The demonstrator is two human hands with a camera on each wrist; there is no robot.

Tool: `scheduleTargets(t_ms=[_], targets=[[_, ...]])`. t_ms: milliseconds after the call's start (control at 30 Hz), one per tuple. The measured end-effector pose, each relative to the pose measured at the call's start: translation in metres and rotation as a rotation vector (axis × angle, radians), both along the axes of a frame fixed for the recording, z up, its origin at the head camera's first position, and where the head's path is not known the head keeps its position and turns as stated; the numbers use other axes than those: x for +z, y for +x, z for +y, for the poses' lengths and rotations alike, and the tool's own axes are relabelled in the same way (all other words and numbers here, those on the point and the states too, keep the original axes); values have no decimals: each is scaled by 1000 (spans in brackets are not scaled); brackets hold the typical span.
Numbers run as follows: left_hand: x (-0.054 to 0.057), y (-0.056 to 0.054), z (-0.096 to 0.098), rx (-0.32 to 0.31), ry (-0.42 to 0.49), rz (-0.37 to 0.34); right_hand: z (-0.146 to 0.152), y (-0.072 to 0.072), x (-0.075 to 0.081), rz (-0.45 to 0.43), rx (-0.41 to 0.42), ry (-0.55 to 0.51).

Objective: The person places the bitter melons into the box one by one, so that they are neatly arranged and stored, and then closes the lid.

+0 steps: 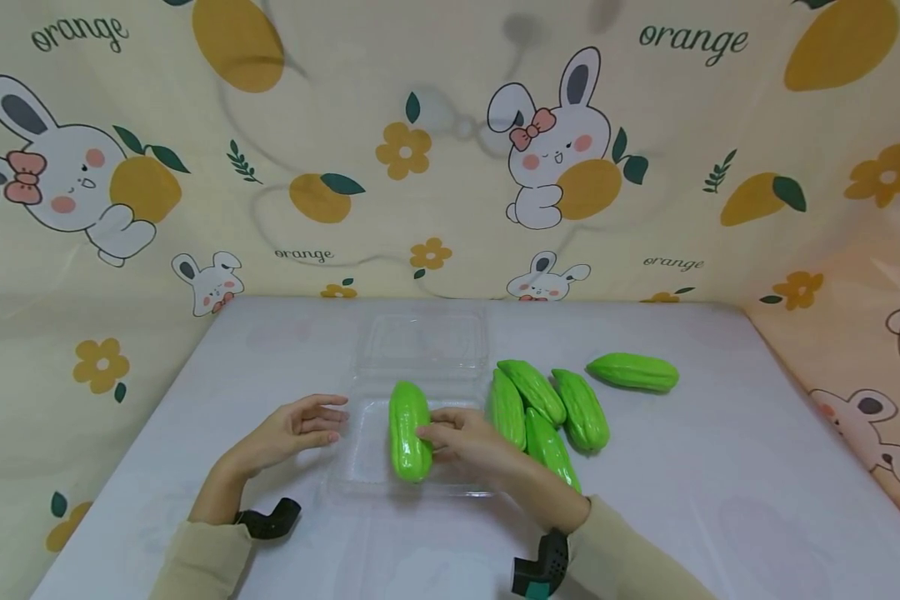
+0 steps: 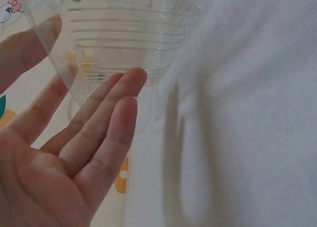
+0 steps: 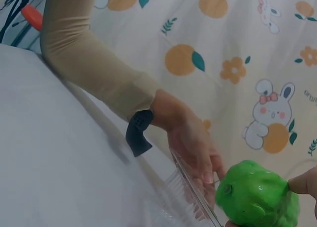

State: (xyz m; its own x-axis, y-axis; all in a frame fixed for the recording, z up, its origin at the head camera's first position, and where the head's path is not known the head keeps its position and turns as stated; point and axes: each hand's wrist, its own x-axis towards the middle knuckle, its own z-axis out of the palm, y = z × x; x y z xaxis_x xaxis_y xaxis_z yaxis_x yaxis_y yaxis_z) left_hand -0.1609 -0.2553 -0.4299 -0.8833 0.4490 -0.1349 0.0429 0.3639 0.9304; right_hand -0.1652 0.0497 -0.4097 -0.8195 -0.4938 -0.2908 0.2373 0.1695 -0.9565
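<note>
My right hand (image 1: 467, 443) pinches a shiny green bitter melon (image 1: 408, 433) between thumb and fingers, over the clear plastic box (image 1: 337, 486). It points lengthwise from near to far. From the right wrist view, its bumpy end (image 3: 250, 195) shows, with a thumb or fingertip (image 3: 303, 182) against its side. At the box's left side is my left hand (image 1: 291, 429), its fingers loosely bent and holding nothing. In the left wrist view those fingers (image 2: 99, 118) lie right by the box's ribbed wall (image 2: 124, 34).
The box's hinged lid (image 1: 426, 340) lies open behind it. Several more bitter melons (image 1: 532, 392) cluster right of the box, partly behind my right forearm. Another bitter melon (image 1: 633, 372) lies farther back right. A printed cloth (image 1: 450, 150) hangs behind the white table (image 1: 690, 483).
</note>
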Motion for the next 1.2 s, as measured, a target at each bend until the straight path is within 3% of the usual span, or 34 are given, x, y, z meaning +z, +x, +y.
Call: scheduleTargets(t_ms=[233,667,1033,1200], targets=[[0,0,1,-1,-4,1,-11,-2,0,-53,-38,-49],[0,-1,1,-9,2,8,-31,-2,-1,-36,-53,8],[-1,-1,0,-14,13,8,-52,-2,-10,-53,-85,-78],[-1,0,1,-20,18,8,-60,-1,-10,-50,-101,-57]])
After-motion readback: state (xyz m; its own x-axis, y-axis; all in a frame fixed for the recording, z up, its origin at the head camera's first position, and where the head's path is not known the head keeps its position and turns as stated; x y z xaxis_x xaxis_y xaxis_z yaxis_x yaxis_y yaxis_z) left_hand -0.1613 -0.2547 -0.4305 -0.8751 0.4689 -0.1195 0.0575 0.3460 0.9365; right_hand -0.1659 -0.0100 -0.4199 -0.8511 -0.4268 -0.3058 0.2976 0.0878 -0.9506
